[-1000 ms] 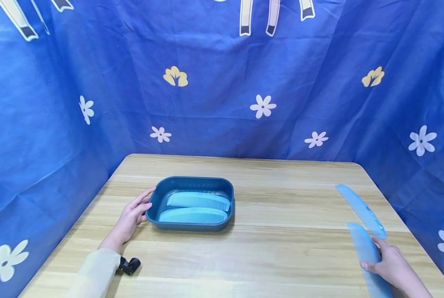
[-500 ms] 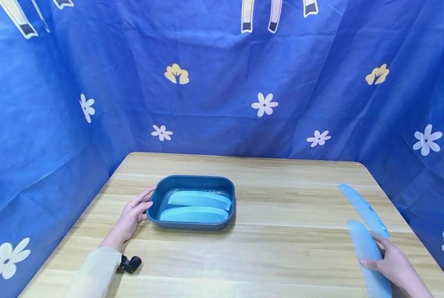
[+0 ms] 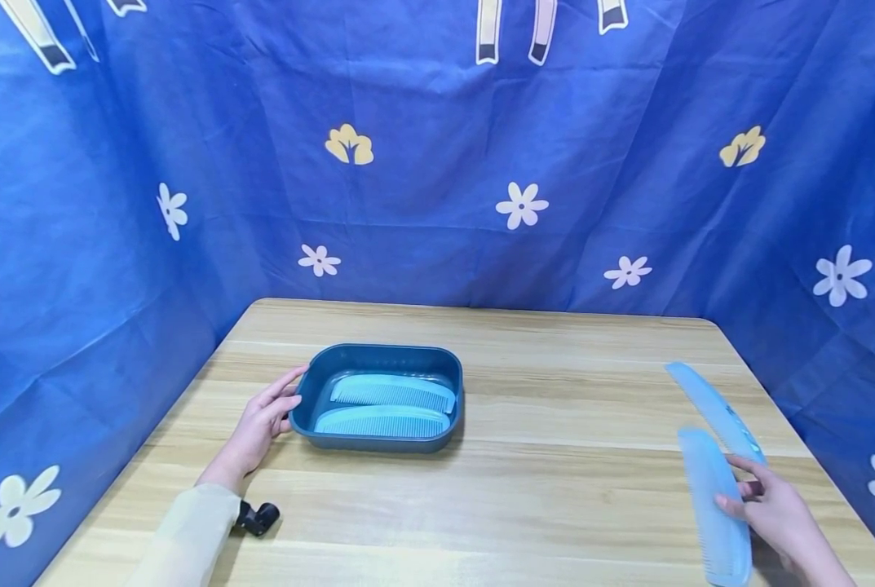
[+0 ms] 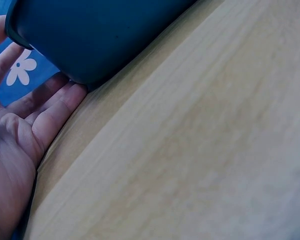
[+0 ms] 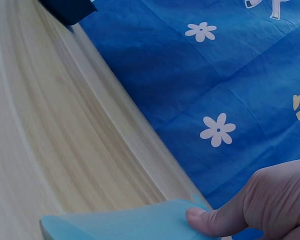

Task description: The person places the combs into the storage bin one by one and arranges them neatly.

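Observation:
My right hand pinches a translucent light-blue comb near the right side of the table, thumb across its face. In the right wrist view, the thumb presses on the blue comb's end. Just beyond that hand lies a second curved blue comb, its near end partly covered by the fingers. My left hand rests against the left end of a dark teal plastic basin, fingers extended at its rim and lower corner. Inside the basin lie two light-blue combs, a far one and a near one.
The wood-grain table has a blue patterned curtain hanging behind it and along both sides. A small black device is worn at the left wrist, by the pale sleeve.
My right hand has shifted the comb slightly away from the front edge and leftward, so its near end now shows. The left hand and basin hold still.

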Demonstrator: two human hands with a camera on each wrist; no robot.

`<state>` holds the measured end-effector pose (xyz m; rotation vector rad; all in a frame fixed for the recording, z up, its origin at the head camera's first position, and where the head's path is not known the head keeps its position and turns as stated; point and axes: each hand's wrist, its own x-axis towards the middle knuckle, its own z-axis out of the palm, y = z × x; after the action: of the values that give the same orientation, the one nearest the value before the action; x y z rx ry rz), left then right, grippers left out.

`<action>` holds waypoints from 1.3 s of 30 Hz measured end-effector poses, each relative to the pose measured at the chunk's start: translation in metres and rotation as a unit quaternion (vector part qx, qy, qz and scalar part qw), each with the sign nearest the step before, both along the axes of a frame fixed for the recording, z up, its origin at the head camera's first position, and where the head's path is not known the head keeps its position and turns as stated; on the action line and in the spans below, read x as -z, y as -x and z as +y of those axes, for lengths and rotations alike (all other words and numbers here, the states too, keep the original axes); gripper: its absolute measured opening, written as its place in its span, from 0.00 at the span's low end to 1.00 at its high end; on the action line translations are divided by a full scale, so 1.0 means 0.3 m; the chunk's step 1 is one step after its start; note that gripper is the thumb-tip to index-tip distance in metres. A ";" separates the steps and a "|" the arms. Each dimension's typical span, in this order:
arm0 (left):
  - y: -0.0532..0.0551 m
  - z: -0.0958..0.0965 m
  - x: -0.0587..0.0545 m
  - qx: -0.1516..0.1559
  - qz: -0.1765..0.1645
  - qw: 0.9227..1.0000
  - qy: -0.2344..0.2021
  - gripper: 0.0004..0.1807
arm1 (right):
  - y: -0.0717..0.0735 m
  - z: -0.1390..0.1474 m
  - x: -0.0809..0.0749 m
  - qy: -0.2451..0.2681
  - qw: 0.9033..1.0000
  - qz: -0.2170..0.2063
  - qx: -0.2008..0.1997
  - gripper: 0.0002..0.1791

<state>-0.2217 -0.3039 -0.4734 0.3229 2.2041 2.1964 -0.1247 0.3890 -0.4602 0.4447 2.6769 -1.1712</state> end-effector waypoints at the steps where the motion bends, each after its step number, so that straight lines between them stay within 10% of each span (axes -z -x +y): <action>1: 0.000 -0.001 0.000 -0.001 -0.001 1.000 0.001 0.27 | 0.000 -0.004 -0.002 0.001 1.000 0.004 0.000 0.47; 39: 0.033 -0.019 -0.014 0.015 -0.005 1.000 -0.001 0.27 | 0.068 -0.193 -0.117 -0.019 0.989 0.139 -0.041 0.35</action>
<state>-0.2315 -0.3095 -0.4692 0.3413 2.1780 2.1795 -0.1453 0.3312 -0.4251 0.1851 2.9245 -1.2418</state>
